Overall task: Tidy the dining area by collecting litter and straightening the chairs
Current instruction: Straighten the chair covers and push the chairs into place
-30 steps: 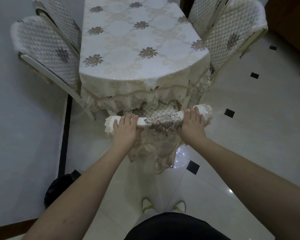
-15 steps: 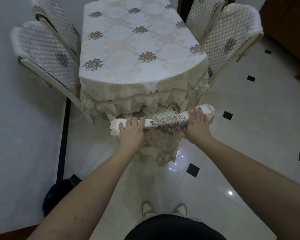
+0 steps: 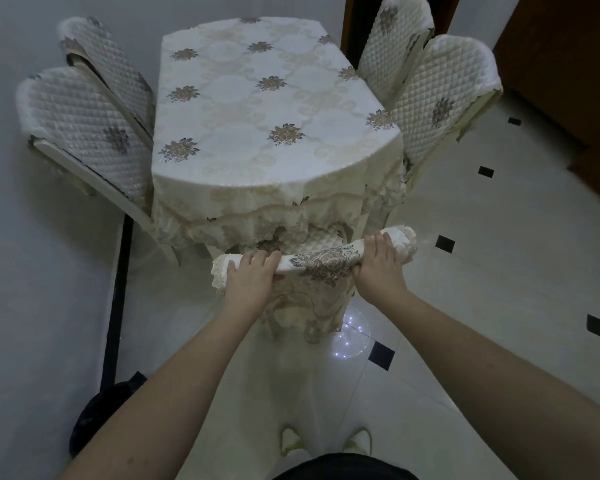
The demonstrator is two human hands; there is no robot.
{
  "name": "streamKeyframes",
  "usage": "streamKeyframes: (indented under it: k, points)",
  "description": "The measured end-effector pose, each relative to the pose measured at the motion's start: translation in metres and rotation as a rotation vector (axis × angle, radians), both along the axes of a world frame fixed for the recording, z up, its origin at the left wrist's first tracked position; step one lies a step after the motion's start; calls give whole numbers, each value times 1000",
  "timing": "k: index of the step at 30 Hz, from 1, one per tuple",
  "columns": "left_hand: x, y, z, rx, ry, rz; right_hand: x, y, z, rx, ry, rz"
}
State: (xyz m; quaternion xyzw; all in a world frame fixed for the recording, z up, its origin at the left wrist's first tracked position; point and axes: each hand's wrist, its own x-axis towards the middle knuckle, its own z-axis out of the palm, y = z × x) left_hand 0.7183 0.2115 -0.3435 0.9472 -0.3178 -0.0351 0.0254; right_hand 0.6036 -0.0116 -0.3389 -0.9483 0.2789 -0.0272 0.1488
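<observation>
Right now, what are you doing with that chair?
A person is gripping the top rail of the near chair with both hands, the left hand near one end and the right hand near the other. The chair sits at the end of the table, with its seat tucked partly under the tablecloth's lace edge. Four more quilted chairs stand along the table's sides, two on each. A black bag lies on the floor by the wall.
</observation>
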Motion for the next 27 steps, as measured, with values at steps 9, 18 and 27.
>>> streamKeyframes:
  k: [9,18,27]
  points:
    - [8,-6,5,-31,24,35,16,-3,9,80,81,-25]
    - [14,-9,5,-4,26,-14,17,-9,11,81,116,-16]
    - [18,-4,8,-8,41,-68,11,-7,17,83,71,16]
